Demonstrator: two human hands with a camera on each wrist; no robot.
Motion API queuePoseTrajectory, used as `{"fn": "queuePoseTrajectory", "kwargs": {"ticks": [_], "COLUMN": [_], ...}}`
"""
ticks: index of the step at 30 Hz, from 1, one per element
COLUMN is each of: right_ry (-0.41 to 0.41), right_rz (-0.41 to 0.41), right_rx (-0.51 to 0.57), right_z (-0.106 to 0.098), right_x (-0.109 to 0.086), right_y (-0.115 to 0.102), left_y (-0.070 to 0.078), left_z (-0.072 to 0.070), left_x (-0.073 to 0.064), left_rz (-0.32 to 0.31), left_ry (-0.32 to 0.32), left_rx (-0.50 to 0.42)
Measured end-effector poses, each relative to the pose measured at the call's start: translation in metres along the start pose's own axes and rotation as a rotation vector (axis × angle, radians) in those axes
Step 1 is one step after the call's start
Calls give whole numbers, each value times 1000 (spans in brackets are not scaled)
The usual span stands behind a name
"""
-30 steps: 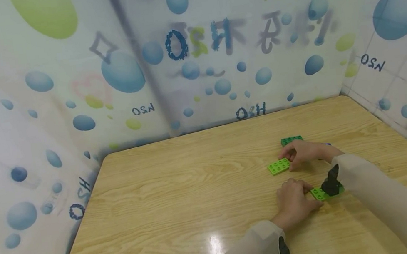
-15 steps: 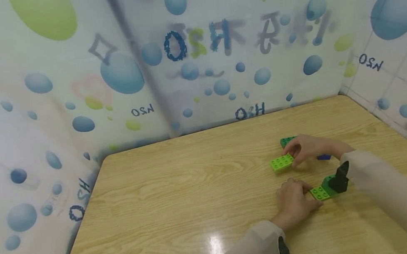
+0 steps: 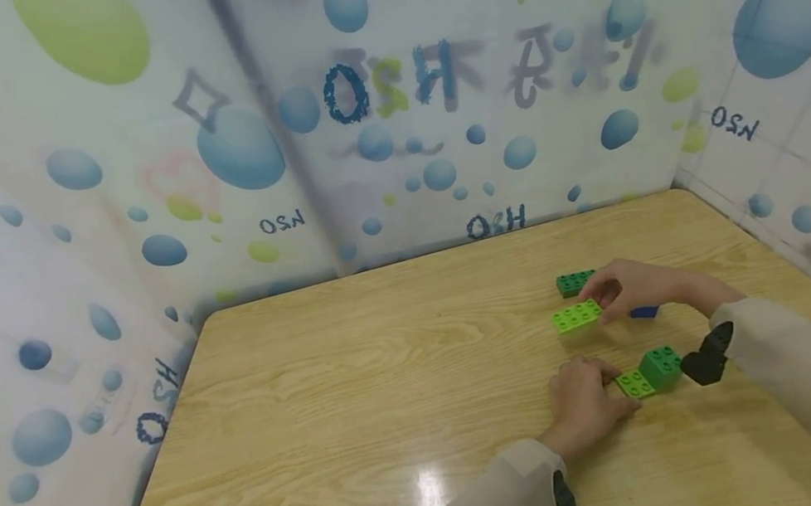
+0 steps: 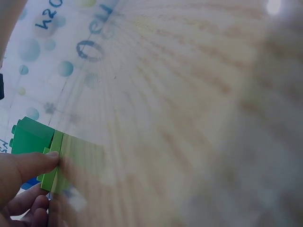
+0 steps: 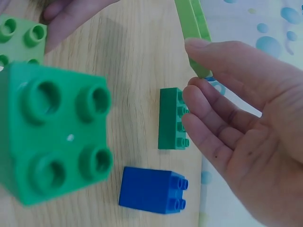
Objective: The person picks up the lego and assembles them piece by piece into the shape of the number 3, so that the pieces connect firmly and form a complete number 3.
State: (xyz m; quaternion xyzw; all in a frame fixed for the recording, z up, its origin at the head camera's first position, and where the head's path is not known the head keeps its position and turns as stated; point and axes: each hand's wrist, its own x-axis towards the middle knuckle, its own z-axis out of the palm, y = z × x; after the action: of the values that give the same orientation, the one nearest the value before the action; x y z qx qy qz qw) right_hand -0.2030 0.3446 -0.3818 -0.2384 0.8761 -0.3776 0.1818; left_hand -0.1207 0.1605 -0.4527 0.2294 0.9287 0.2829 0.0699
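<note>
My right hand (image 3: 638, 289) pinches a light green building plate (image 3: 576, 316) by one end, raised above the table. In the right wrist view, the thumb lies on one face of that plate (image 5: 191, 28). Lower down, my left hand (image 3: 580, 404) holds another light green plate (image 3: 634, 384) flat on the table, with thumb and fingers at its edges. A tall green brick (image 3: 661, 367) stands on the right half of this lower plate. The left wrist view shows the thumb against the lower plate (image 4: 54, 142) beside the green brick (image 4: 32, 136).
A dark green brick (image 3: 574, 284) lies behind my right hand, and a blue brick (image 3: 643, 313) sits under the right wrist. Both bricks rest on the wooden table (image 3: 359, 375). Patterned curtain walls (image 3: 404, 178) border the table at the back and sides.
My right hand has lifted its light green plate off the table and moved it to the right. The green brick has come out from behind the right wrist. The left hand has stayed still.
</note>
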Motion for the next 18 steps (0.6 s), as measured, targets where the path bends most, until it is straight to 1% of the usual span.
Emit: {"fn": "queuePoseTrajectory", "kwargs": {"ticks": [5, 8, 13, 18], "right_ry": [7, 12, 33, 49], "right_rz": [-34, -16, 13, -8], "right_rx": [-23, -31, -36, 12], "right_z": [-1, 0, 2, 6], "right_x": [-14, -22, -34, -47], "right_y": [-1, -1, -1, -2], "left_y": [0, 1, 1, 0], "left_z": [0, 0, 0, 1], "left_x": [0, 0, 0, 1], "left_rz": [-9, -23, -24, -15], "left_ry": [-10, -20, -21, -19], "left_rx": [-32, -48, -43, -46]}}
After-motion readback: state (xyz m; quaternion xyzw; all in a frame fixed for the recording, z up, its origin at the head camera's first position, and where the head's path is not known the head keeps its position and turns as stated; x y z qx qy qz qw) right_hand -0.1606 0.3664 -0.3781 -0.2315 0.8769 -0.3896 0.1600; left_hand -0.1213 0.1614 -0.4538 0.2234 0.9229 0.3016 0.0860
